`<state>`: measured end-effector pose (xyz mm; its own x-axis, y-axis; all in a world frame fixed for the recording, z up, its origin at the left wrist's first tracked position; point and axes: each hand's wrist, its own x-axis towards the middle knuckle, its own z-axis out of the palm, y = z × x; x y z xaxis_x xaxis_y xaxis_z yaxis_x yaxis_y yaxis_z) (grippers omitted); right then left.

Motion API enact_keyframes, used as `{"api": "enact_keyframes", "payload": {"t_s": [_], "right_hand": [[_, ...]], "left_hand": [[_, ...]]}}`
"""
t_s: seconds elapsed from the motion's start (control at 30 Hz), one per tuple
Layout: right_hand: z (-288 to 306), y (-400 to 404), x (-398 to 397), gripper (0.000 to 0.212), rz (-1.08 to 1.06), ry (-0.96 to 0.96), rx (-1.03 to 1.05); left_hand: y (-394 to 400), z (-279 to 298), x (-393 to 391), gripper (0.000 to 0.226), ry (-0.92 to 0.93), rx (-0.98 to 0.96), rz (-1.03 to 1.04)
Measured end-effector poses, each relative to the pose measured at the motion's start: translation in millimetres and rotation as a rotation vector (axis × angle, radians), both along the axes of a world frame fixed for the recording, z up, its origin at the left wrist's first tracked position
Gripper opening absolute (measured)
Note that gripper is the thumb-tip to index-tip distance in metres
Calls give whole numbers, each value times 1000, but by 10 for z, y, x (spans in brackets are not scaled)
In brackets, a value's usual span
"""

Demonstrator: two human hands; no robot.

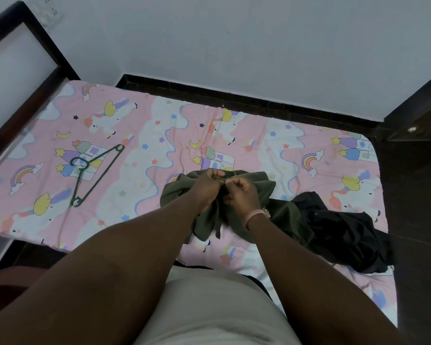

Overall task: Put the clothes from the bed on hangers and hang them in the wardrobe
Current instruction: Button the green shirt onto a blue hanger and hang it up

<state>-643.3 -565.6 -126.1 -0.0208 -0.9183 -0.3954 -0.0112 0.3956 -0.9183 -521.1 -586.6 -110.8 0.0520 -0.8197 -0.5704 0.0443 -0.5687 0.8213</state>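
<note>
An olive-green garment (264, 188) is bunched up over the middle of the bed (159, 135). My left hand (209, 185) and my right hand (241, 192) meet at its top edge, both pinching the fabric close together. A black garment (346, 232) lies crumpled to the right, partly under the green one. A green plastic hanger (95, 170) lies flat on the sheet at the left, well apart from both hands. Whether a hanger is inside the green garment is hidden.
The bed has a pink unicorn-print sheet. A dark wooden headboard frame (23, 90) rises at the left. A dark wooden door or wardrobe panel (418, 108) with a small knob stands at the right. A white wall lies behind the bed.
</note>
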Motion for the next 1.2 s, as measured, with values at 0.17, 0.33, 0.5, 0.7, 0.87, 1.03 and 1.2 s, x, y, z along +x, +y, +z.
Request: {"api": "enact_keyframes", "payload": {"t_s": [0.17,0.33,0.5,0.7,0.87,1.03,1.2], "right_hand": [[-65,-56,-80,19,-4,-3,69],[-94,-33,-108,23,-2,-88,138],[-38,-22,-60,4,-1,-106,128],[60,10,10,10,74,47,-12],[169,-90,-27,18,-94,111,61],[224,-211,-12,17,-114,-20,184],[356,-291,28,9,-37,-4,161]], "left_hand": [[19,-104,11,18,-137,-42,-92],[-22,-100,-39,13,-68,116,-62],[-34,-82,-62,14,-2,83,28],[-37,-37,-1,10,48,-19,13],[-23,-19,32,18,81,8,57],[140,-213,123,12,-493,-174,-337],[137,-306,38,25,-714,-135,-278]]}}
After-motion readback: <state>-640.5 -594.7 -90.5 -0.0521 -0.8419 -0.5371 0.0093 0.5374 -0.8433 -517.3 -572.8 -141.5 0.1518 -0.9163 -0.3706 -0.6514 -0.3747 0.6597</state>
